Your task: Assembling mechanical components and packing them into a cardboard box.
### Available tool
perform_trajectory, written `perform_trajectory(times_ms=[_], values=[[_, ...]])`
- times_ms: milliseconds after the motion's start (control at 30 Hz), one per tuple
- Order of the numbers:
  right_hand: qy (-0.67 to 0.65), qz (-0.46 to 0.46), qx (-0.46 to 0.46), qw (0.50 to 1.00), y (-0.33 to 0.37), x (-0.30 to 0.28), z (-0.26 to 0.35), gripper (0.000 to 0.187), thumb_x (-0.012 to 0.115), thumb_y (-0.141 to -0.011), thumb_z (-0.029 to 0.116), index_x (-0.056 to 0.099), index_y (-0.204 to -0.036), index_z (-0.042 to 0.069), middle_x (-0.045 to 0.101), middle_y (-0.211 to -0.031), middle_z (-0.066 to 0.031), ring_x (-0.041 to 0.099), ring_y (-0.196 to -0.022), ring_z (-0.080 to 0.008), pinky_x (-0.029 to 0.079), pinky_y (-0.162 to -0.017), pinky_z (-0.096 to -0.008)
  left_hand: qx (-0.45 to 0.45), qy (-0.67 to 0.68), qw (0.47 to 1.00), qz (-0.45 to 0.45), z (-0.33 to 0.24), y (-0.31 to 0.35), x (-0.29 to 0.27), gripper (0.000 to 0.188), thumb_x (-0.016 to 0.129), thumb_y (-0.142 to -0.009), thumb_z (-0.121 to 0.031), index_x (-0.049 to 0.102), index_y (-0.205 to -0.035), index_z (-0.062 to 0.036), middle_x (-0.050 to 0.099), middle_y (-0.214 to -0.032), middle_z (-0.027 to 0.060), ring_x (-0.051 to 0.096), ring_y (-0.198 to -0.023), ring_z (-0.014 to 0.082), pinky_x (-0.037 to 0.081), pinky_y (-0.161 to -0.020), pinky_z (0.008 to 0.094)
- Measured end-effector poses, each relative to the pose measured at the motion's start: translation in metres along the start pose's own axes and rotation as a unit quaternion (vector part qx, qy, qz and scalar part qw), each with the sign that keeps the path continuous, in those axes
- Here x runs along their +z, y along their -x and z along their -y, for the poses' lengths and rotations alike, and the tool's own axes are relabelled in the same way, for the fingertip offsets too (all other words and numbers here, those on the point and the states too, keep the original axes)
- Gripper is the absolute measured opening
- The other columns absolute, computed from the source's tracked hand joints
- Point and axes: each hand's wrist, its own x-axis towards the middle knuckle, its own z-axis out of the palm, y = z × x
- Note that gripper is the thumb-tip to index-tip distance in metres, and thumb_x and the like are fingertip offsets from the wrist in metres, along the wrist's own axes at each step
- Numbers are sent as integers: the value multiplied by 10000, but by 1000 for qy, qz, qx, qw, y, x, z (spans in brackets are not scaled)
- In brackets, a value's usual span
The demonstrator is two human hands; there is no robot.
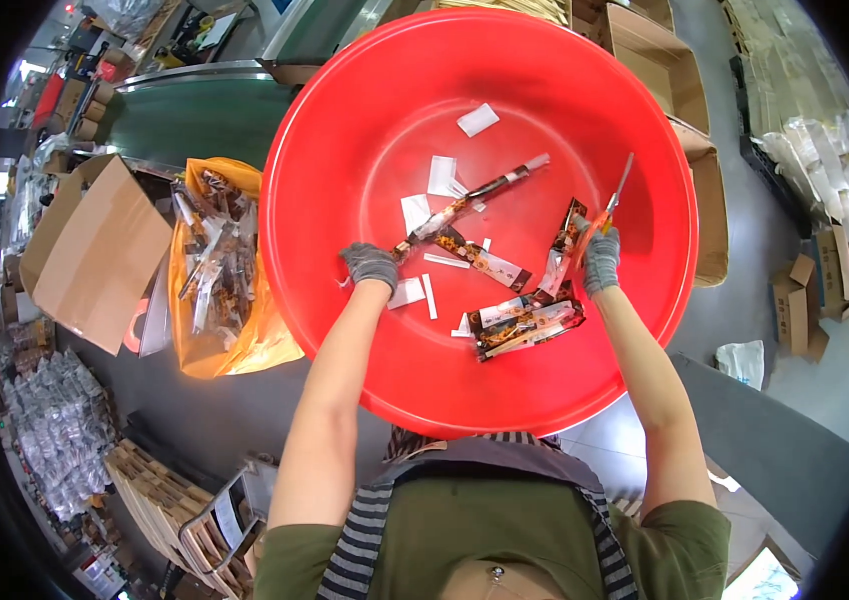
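A wide red plastic tub [635,110] stands right before me. My left hand [371,264], in a grey glove, is closed on the near end of a long narrow packet [467,203], dark with an orange print. That packet slants up and to the right over the tub's floor. Also gloved, my right hand [601,256] grips scissors [602,217] with orange handles, their blades pointing away from me. Several similar packets [530,325] lie in the tub near that hand, and another packet [485,262] rests between my hands. White paper slips [478,120] are scattered about.
Left of the tub, an orange bag [235,362] holds many dark-printed packets. Beside it stands an open cardboard box [95,250], with a green conveyor belt [195,118] behind. More cardboard boxes [657,65] line the tub's far right side. A flat grey surface [755,440] extends at the near right.
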Motion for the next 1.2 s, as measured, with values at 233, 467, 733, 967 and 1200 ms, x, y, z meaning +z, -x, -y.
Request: perform_trajectory(times_ms=[233, 467, 733, 967, 1200], values=[[-173, 206, 120, 956, -8, -15, -63, 199, 670, -746, 109, 552, -900, 64, 535, -715, -22, 510, -619, -136, 438, -564, -250, 255, 527, 779, -227, 66, 108, -178, 218, 636, -771, -138, 551, -957, -61, 584, -781, 55, 544, -678, 145, 434, -596, 293], [584, 213, -244, 745, 50, 22, -83, 205, 578, -777, 140, 566, -963, 54, 621, -911, -144, 594, -790, -265, 490, -686, -355, 211, 649, 615, -396, 217, 201, -282, 430, 637, -789, -171, 504, -1157, 5, 585, -789, 20, 504, -594, 63, 415, -523, 172], [402, 302, -109, 858, 8, 13, -104, 113, 496, -843, 80, 563, -921, 32, 589, -831, -89, 573, -766, -167, 491, -607, -255, 110, 574, 699, -411, 283, 229, -284, 359, 622, -825, -273, 592, -1093, -35, 552, -667, -15, 479, -539, 43, 345, -472, 175], [85, 319, -201, 923, 19, -13, -67, 145, 552, -850, 245, 541, -809, 106, 523, -683, -9, 532, -560, -148, 462, -503, -274, 88, 601, 616, -501, 283, 200, -252, 210, 592, -836, -150, 599, -985, -3, 567, -728, 9, 521, -628, 85, 421, -560, 206], [-26, 402, 76, 912, 91, -24, 24, 274, 577, -715, -68, 532, -957, 52, 546, -877, -23, 561, -782, -120, 479, -643, -219, -103, 435, 637, -628, 355, 205, -125, 167, 606, -844, -203, 654, -871, -46, 602, -657, 46, 553, -579, 124, 446, -531, 257]])
